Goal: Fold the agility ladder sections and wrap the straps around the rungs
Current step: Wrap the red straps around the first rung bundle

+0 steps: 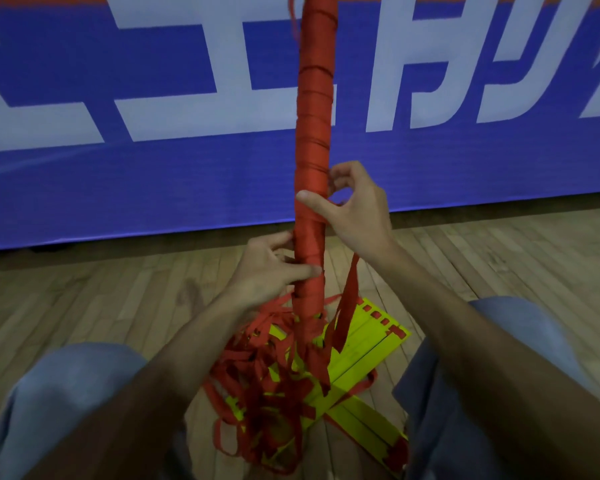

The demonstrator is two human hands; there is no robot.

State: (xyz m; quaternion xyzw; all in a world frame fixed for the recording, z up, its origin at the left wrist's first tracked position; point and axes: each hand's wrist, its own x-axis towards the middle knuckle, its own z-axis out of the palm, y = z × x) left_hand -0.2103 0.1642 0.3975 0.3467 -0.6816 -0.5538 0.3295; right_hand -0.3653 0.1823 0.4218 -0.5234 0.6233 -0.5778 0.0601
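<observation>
Two hands on upright bundle (pixel 314 133): left hand (pixel 267 268) grips it low to steady; right hand (pixel 361 213) curls round higher, thumb across the wrap, likely to hold strap (pixel 349 289) taut.

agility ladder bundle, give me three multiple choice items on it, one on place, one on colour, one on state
1. Where does the left hand grip the strap-wound bundle? A at its top end; B below the right hand; C above the right hand.
2. What colour are the flat rungs on the floor? A blue; B white; C yellow.
3. How do the straps at the bundle's foot lie? A in a loose tangle; B neatly coiled; C knotted in a bow.
Answers: 1 B, its thumb crosses the bundle lower than the right hand's. 2 C, they show bright yellow under the red straps. 3 A, unwound loops sprawl over the rungs.
</observation>
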